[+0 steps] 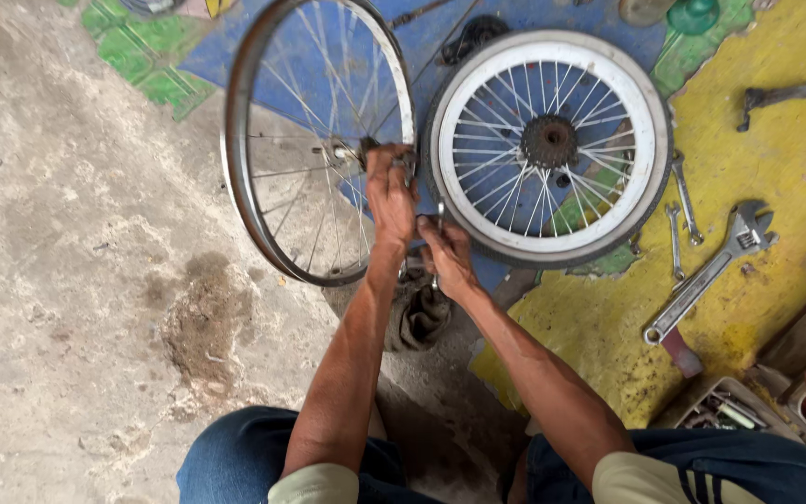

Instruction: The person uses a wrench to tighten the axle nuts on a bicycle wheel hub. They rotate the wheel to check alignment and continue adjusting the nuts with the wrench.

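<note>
A bare metal bicycle rim with spokes (240, 177) stands upright and tilted in front of me. My left hand (390, 191) grips the hub and axle at its centre. Just below, my right hand (447, 254) holds a slim metal wrench whose head points up toward the axle. Beside them lies a second wheel (650, 121) flat on the ground, with a white rim, a dark tyre and a rusty sprocket (549, 141) in the middle.
A large adjustable wrench (707, 273) and two small spanners (682, 213) lie on the yellow painted floor at right. A dark rag (419, 317) sits under my hands. Trays of tools (729, 407) stand at the lower right. Bare concrete spreads to the left.
</note>
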